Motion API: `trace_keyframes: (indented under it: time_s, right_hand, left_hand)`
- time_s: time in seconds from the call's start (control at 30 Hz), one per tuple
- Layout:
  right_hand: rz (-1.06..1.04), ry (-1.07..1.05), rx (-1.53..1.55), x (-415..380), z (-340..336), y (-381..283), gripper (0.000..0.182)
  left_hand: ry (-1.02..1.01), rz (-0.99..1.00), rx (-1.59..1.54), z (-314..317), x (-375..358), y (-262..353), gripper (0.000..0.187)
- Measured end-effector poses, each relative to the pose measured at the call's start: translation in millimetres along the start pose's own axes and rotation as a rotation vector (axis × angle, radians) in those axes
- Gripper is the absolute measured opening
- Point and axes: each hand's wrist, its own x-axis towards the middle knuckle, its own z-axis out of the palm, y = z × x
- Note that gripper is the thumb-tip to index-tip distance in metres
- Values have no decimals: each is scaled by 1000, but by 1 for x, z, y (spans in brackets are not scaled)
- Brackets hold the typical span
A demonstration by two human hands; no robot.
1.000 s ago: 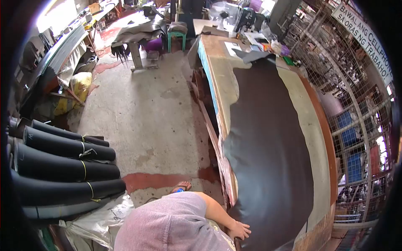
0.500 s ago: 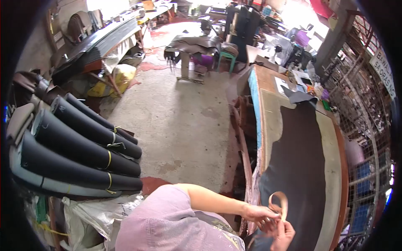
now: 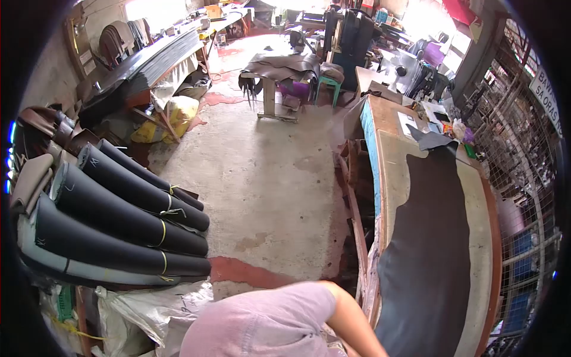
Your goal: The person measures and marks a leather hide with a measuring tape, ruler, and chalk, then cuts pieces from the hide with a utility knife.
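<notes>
Both hands are below the frame, so I cannot tell their grip; the dark leather sheet lies on the tabletop, overhanging, and could slide off

Left arm: bare below a short lilac sleeve, upper arm angled down and to the right, passing out of the bottom edge of view. Neither hand visible. Right arm not visible. State of either grip cannot be read.
</notes>
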Motion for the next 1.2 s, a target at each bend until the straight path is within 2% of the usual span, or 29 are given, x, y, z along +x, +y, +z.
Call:
trace_keyframes:
  time_s: [0.37, 0.67, 0.77, 0.87, 0.93, 0.97, 1.0, 1.07, 1.1, 1.13, 1.17, 1.2]
  right_hand:
    - [-129, 30, -23, -19, -6, -25, 19]
    - [-156, 21, -40, -20, -6, -32, 20]
    - [-185, 48, -34, -24, -12, -34, 20]
    - [-217, 103, -13, -29, -20, -29, 20]
    - [-245, 147, -8, -33, -29, -26, 21]
    - [-261, 176, -4, -34, -34, -21, 21]
    - [-278, 216, -9, -39, -40, -11, 21]
    - [-281, 285, -26, -43, -49, 3, 21]
    - [-253, 302, -53, -44, -50, 7, 23]
    - [-225, 317, -80, -46, -51, 11, 24]
    - [-191, 331, -109, -50, -51, 13, 26]
    - [-161, 346, -72, -56, -47, 9, 27]
  left_hand:
    - [125, -425, 103, 2, -49, -32, 35]
    - [37, -194, -20, 19, -11, -21, 35]
    - [24, -202, -38, 20, -9, -23, 35]
    - [59, -289, -25, 12, -18, -29, 34]
    - [168, -343, 114, -5, -48, -31, 34]
    - [216, -308, 240, -16, -73, -34, 35]
    - [423, -559, 286, -10, -101, -67, 36]
    - [585, -896, 126, -15, -160, -86, 56]
    - [650, -1044, 68, -2, -185, -114, 66]
    - [562, -1191, 169, 2, -197, -112, 68]
    - [533, -1229, 72, 9, -207, -110, 70]
    - [539, -1089, 18, 21, -214, -121, 67]
